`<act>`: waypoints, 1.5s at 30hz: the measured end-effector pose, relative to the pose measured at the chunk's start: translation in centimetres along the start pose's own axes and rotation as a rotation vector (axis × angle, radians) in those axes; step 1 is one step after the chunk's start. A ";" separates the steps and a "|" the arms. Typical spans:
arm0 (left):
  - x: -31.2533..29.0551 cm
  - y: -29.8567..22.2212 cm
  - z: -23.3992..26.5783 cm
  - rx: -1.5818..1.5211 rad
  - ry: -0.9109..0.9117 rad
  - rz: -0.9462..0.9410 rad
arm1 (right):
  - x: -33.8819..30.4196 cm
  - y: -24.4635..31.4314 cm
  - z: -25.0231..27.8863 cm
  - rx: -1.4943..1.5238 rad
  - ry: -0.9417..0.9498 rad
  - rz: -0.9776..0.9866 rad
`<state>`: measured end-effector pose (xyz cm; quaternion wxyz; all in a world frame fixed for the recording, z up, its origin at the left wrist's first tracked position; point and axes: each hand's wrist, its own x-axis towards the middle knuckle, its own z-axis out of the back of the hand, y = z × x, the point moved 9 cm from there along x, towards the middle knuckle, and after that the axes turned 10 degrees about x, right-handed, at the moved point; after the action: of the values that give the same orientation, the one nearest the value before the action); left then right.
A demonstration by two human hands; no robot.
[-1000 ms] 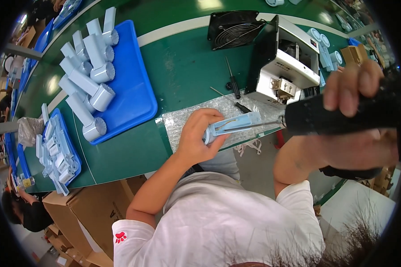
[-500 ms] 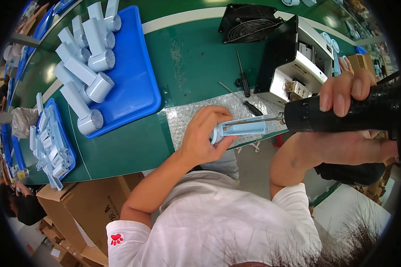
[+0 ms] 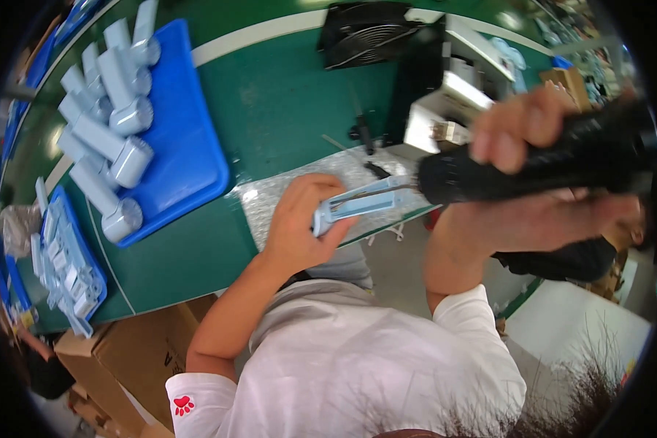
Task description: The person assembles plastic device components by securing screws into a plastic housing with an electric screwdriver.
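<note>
Your left hand [image 3: 303, 223] pinches the pale blue plastic housing [image 3: 365, 201] above the silver mat [image 3: 285, 193], while your right hand [image 3: 533, 146] wraps tight around the black power screwdriver [image 3: 555, 157], tip at the housing's 3 o'clock end. The bit could slip towards your fingers if the housing tilts. Brown cardboard boxes [image 3: 124, 358] sit at 7 o'clock below the green surface [image 3: 292, 102].

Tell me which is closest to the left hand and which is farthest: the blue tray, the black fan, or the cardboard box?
From the left hand, in the head view:
1. Blue tray, to its left on the green table.
2. Cardboard box, lower left, below the table edge.
3. Black fan, far back at the top.
The tray and box are fairly close in rank.
</note>
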<state>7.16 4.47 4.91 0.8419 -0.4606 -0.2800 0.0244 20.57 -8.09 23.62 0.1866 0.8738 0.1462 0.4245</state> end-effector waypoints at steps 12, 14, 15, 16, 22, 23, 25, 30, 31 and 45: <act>0.5 -0.4 0.7 0.192 -0.143 0.039 | 3.6 6.1 1.6 -1.226 -0.178 0.570; 0.2 -0.1 0.7 0.212 -0.149 0.024 | 3.2 4.7 -0.3 -1.107 -0.515 0.492; 0.1 0.0 0.7 0.179 -0.139 0.046 | 3.2 4.4 -0.4 -1.144 -0.496 0.456; 0.1 0.1 0.7 0.149 -0.133 0.071 | 3.3 4.0 -0.4 -1.176 -0.474 0.418; 0.3 -0.1 0.3 0.125 -0.093 0.080 | 1.6 3.4 5.7 -0.341 -0.260 -0.033; 0.0 0.4 0.2 0.135 -0.061 0.082 | 1.0 2.7 4.1 -0.209 -0.180 -0.205; -0.1 0.5 0.1 0.127 -0.078 0.093 | 1.0 2.5 1.4 -0.080 -0.103 -0.079; -0.3 0.6 0.2 0.076 -0.081 0.086 | 0.8 1.9 0.6 -0.168 -0.049 0.137; -0.4 0.6 0.3 0.082 -0.088 0.089 | 0.8 1.5 0.6 -0.153 -0.047 0.128; -0.7 0.9 0.7 0.057 -0.124 0.076 | -1.0 -0.8 0.1 -0.015 -0.051 0.037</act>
<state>6.40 5.30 4.22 0.8342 -0.4444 -0.3130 0.0929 19.91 -7.85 22.52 0.1887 0.8856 0.1220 0.4065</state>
